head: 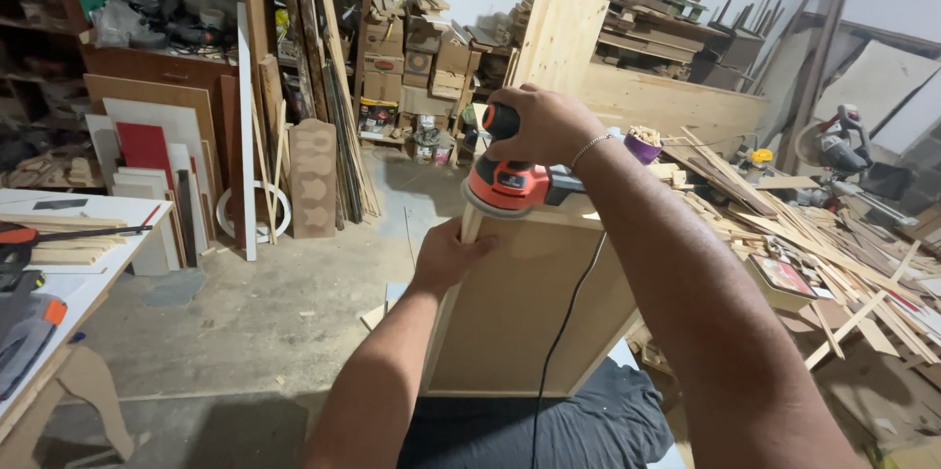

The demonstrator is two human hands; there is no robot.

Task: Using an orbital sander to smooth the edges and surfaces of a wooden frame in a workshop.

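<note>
Right hand (pixel 544 121) sits on top of the orange sander (pixel 510 180), fingers wrapped over the dome and pressed together, so the push goes straight down through the pad. The pad rests on the top edge of the wood panel (pixel 520 307). The panel stands on edge, tilted, its lower end against the person's lap. Left hand (pixel 451 258) grips the panel's left rail just below the sander, thumb on the front face, other fingers curled behind and out of sight; this braces the panel against the sander's push. The black cord (pixel 559 332) hangs down across the panel face, clear of the pad. White table (pixel 74 283) at left, scrap wood pile (pixel 833 244) at right.
</note>
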